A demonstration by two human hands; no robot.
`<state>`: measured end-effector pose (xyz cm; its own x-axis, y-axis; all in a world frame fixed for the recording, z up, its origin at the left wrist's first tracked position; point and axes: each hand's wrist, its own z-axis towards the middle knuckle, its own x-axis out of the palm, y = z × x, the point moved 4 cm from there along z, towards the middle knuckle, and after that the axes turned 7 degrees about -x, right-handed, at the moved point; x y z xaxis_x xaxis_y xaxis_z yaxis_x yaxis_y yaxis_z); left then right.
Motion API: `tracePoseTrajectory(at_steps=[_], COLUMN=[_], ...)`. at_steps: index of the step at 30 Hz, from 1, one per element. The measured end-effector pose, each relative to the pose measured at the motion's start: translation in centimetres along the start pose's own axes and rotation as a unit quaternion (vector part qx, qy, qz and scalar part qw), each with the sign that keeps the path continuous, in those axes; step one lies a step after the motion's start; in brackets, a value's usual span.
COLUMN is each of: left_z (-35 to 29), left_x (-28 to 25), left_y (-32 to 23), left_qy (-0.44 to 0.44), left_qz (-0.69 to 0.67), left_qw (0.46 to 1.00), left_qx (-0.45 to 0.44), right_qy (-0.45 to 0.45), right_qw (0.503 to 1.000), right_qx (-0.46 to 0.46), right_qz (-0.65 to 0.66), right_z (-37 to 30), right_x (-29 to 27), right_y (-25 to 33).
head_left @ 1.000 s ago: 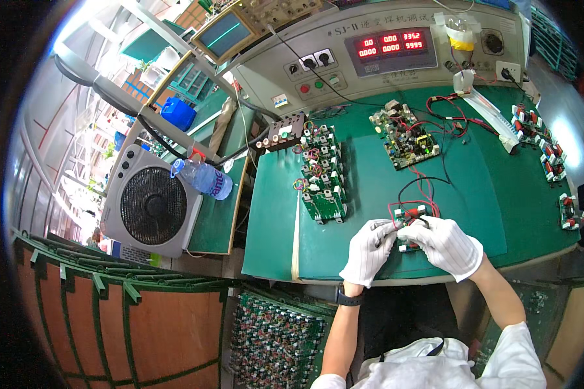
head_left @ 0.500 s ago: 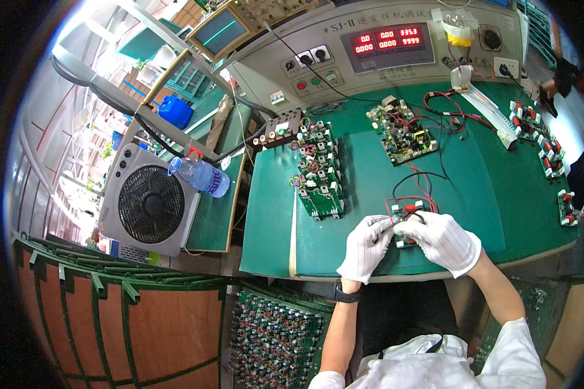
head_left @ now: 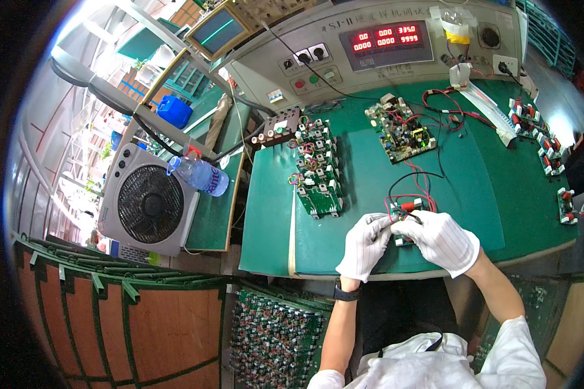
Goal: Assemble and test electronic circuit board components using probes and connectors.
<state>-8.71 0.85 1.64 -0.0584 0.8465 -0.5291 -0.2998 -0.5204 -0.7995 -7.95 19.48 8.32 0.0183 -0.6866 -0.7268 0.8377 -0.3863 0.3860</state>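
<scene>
We have our left hand (head_left: 363, 247) and right hand (head_left: 444, 242) curled at the board (head_left: 410, 205) on the counter (head_left: 271, 217), grip untellable; it looks light, stiff, fragile, best held by its edges.

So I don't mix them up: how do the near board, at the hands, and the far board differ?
The near board is partly covered by the left hand and right hand; the far board lies beyond them. The near board shows a red part; the far board a yellow part. Red wires reach both.
</scene>
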Motion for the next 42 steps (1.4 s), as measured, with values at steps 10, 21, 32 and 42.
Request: tracePoseTrajectory(at_steps=[10,21,32,42], left_z=[1.0,0.6,0.4,1.4], left_x=[-0.9,0.1,-0.2,0.5], left_y=[1.4,2.5,2.7,2.2], left_qy=[-0.026,-0.002,0.030,0.021], left_qz=[-0.052,0.015,-0.003,0.020], left_qw=[0.998,0.999,0.997,1.000], left_qx=[-0.018,-0.029,-0.075,-0.006], right_qy=[-0.039,0.018,-0.028,0.015], right_qw=[0.999,0.995,0.999,0.995], right_qx=[-0.030,-0.012,0.002,-0.005], right_qz=[-0.010,-0.093,-0.031,-0.101], right_z=[1.2,-0.7,-0.4,-0.3], right_x=[1.0,1.7,1.9,1.8], right_y=[-1.2,-2.3,-1.8,-2.0])
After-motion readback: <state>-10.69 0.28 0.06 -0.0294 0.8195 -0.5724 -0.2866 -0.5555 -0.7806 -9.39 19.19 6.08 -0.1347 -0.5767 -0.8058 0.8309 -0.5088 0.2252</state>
